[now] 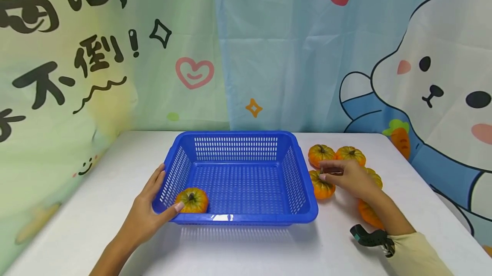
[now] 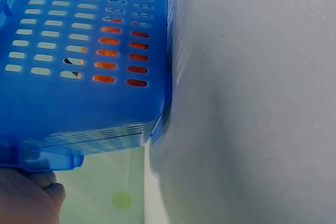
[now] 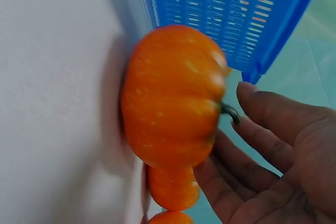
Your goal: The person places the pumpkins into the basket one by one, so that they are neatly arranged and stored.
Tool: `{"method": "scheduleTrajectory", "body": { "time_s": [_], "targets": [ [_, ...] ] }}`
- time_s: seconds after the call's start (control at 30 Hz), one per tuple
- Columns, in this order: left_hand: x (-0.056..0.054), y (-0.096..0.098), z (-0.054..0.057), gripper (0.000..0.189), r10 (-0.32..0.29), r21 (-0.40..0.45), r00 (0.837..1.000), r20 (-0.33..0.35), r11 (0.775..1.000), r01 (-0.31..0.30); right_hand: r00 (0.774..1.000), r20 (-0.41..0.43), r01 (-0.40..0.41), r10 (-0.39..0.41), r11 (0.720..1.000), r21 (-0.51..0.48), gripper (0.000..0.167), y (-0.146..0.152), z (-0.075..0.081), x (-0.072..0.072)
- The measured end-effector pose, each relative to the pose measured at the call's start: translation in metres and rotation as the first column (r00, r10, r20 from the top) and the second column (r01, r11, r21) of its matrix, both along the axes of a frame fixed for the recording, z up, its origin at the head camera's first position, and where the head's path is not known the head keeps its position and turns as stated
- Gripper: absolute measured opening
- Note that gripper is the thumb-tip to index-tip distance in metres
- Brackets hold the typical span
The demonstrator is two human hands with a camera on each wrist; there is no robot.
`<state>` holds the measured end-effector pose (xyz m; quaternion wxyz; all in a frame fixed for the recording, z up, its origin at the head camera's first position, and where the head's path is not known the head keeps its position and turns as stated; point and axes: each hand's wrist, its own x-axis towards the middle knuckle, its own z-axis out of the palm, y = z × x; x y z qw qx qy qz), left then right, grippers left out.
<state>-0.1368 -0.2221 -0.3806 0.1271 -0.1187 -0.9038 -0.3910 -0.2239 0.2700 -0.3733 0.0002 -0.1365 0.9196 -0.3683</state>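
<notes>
A blue plastic basket [image 1: 246, 219] with slotted walls stands on the white table. Inside its near left corner lies one orange and green pumpkin [image 1: 195, 203]. My left hand [image 1: 147, 209] grips the basket's left rim, thumb over the near corner and fingers along the outer side. To the right of the basket, my right hand [image 1: 351, 177] is over a small pumpkin [image 1: 322, 189]. In the right wrist view its thumb and index finger are spread on either side of the stem [image 3: 231, 113], with a gap between them; other fingers are close to the pumpkin's side.
More pumpkins cluster around the right hand: two behind it [image 1: 321, 153] [image 1: 350, 154], others partly hidden under the hand and forearm [image 1: 370, 214]. A black wrist strap device [image 1: 370, 237] is on the right wrist. A printed curtain [image 1: 276, 54] hangs behind the table [image 1: 230, 254].
</notes>
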Motion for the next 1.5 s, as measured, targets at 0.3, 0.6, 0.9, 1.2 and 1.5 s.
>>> {"method": "scheduleTrajectory", "body": {
  "time_s": [0.3, 0.6, 0.9, 1.2, 1.5],
  "targets": [
    [0.000, 0.001, -0.003, 0.090, 0.000, 0.000, 1.000, 0.007, 1.000, 0.000, 0.998, 0.060, -0.002, 0.000, 0.999, 0.036, 0.046, -0.003, -0.010, 0.000],
    [-0.001, 0.001, -0.003, 0.090, -0.002, 0.000, 1.000, 0.006, 1.000, 0.002, 0.994, 0.107, -0.036, 0.031, 0.998, 0.046, 0.047, -0.003, -0.011, -0.001],
    [-0.001, 0.001, -0.003, 0.090, -0.003, -0.001, 1.000, 0.003, 1.000, 0.003, 0.994, 0.105, -0.044, 0.039, 0.998, 0.043, 0.049, -0.005, -0.016, -0.003],
    [0.000, 0.001, -0.001, 0.090, -0.001, -0.002, 1.000, -0.001, 1.000, 0.001, 0.997, 0.071, -0.046, 0.043, 0.998, 0.047, 0.048, -0.009, -0.016, -0.003],
    [0.000, 0.001, 0.000, 0.090, 0.001, -0.006, 1.000, -0.002, 1.000, -0.001, 0.998, 0.057, -0.021, 0.020, 1.000, 0.021, 0.051, -0.010, -0.011, -0.003]
  ]
}}
